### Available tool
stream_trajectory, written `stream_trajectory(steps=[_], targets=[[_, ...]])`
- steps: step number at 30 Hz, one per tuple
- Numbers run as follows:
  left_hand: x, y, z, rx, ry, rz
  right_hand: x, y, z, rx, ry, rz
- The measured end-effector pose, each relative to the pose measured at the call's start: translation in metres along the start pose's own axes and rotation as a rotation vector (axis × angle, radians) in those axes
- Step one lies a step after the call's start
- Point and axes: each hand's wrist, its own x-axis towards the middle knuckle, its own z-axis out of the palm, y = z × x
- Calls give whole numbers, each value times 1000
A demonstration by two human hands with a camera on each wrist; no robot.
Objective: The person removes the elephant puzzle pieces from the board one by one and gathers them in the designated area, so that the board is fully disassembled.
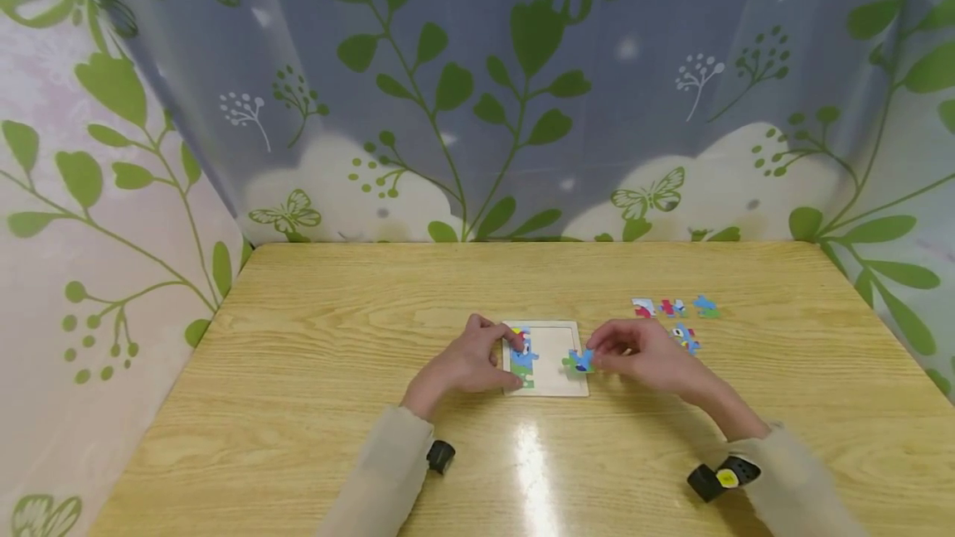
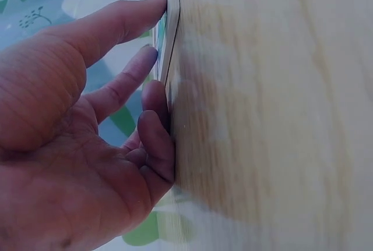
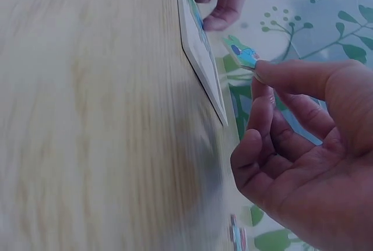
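Your right hand (image 1: 643, 352) pinched a blue-green puzzle piece (image 1: 579, 361) above the tray's (image 1: 551, 345) right edge; your left hand (image 1: 468, 358), thumb and forefinger outstretched, touched the fitted pieces (image 1: 524, 368). Aligning tabs with their gaps before pressing it flat seemed best.

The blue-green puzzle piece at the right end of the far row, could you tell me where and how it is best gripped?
Probably pinch the blue-green puzzle piece by opposite edges, coming from above and the right: it lies flat on the table, and the red-patterned piece sits on its left.
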Motion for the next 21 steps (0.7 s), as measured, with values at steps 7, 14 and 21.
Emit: stream_trajectory(steps=[7,14,21], targets=[[1,-1,0,-2,4,-7,-11,2,-13,5,29,2],[1,-1,0,-3,7,-10,-20,7,-26,-17,54,29],[0,0,0,-17,4,-32,-31,15,-41,-63,94,67]])
